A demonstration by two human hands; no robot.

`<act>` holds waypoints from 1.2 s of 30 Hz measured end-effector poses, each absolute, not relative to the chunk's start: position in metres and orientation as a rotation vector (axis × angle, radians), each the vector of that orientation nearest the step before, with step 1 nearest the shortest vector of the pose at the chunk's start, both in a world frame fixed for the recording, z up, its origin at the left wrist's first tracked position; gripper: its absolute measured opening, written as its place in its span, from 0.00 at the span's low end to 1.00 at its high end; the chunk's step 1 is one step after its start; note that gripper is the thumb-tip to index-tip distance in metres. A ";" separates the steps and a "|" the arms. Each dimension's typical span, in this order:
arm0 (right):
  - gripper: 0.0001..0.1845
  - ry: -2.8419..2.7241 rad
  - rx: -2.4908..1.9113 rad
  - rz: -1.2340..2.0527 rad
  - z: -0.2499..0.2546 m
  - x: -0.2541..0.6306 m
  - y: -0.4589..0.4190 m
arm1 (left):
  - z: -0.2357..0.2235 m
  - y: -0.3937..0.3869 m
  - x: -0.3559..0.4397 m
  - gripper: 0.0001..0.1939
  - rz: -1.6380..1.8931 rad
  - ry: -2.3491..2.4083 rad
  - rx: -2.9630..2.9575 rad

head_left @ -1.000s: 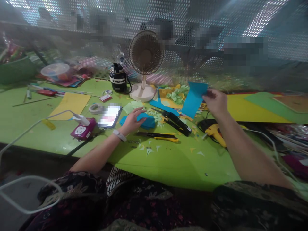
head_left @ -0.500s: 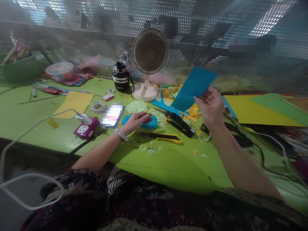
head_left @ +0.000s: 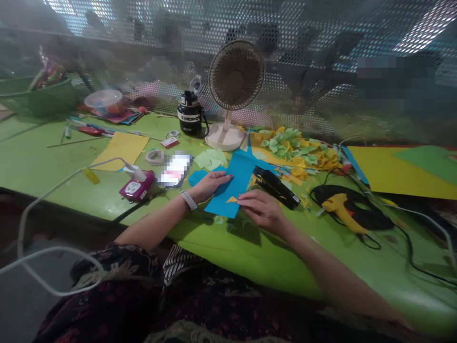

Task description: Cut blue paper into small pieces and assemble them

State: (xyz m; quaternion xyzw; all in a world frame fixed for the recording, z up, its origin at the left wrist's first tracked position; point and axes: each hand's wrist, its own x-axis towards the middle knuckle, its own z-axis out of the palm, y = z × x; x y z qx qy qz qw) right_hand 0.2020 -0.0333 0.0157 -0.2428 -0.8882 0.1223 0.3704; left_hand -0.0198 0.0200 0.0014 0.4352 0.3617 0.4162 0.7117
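Note:
A rectangular sheet of blue paper (head_left: 233,174) slants over the table between my hands. My left hand (head_left: 209,186), a pale watch band on its wrist, grips the sheet's left side, thumb on top. With fingers drawn together, my right hand (head_left: 262,209) holds the lower right edge. A small yellow paper scrap (head_left: 232,199) lies on the sheet against the right fingertips. More blue paper (head_left: 200,176) shows behind my left hand. Just right of the sheet lies a black stapler (head_left: 276,187).
A yellow glue gun (head_left: 341,209) rests on a black pad at right. Green and yellow cut paper (head_left: 293,147) is heaped behind. A fan (head_left: 235,76), black bottle (head_left: 190,116), phone (head_left: 174,170) and purple power adapter (head_left: 137,186) with a looping white cable stand beyond or left.
My right hand has brought the blue sheet down and left from the raised spot to my left hand, which now grips it. The sheet covers the yellow-handled tool seen before.

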 end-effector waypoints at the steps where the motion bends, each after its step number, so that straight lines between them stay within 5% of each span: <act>1: 0.10 -2.270 -0.603 0.302 0.017 0.203 -0.035 | 0.001 0.022 -0.020 0.17 0.960 0.815 0.942; 8: 0.11 -2.452 -0.687 0.254 0.017 0.214 -0.038 | -0.001 0.031 -0.022 0.11 1.092 0.874 0.783; 14: 0.26 -2.384 -0.833 -0.068 0.009 0.217 -0.029 | 0.008 0.018 -0.015 0.13 1.035 0.766 0.817; 18: 0.20 -2.403 -0.803 -0.062 0.010 0.212 -0.031 | 0.007 0.012 -0.011 0.14 1.045 0.800 0.793; 23: 0.06 -2.002 -0.997 0.214 0.004 0.201 -0.033 | 0.002 0.006 -0.004 0.17 1.028 0.698 0.803; 32: 0.18 -1.457 -1.158 0.772 -0.001 0.196 -0.028 | -0.001 -0.004 0.001 0.17 0.838 0.612 0.913; 36: 0.20 -1.438 -1.233 0.863 0.007 0.194 -0.033 | 0.001 -0.006 0.000 0.27 0.834 0.547 0.873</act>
